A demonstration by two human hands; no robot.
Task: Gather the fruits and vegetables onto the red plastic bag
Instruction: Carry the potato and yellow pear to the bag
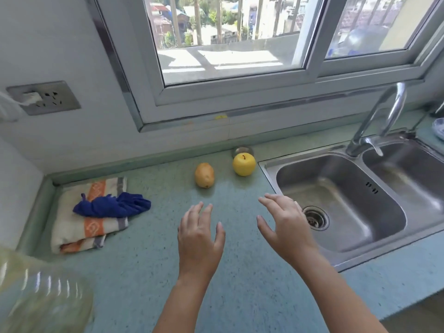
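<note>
A yellow apple (243, 164) stands upright on the green counter (153, 260) near the sink's left corner. Left of it lies a brownish-yellow potato-like piece of produce (204, 175). My left hand (200, 239) hovers over the counter below that piece, fingers spread, holding nothing. My right hand (286, 224) is raised beside the sink's edge, below the apple, fingers apart and empty. Both hands are apart from the produce. No red plastic bag is in view.
A folded striped towel (79, 227) with a blue cloth (113, 205) on it lies at the left. A steel double sink (348, 200) with a tap (374, 121) is at the right. A clear plastic container (40, 296) blurs the lower left corner. A small round metal object (242, 150) sits behind the apple.
</note>
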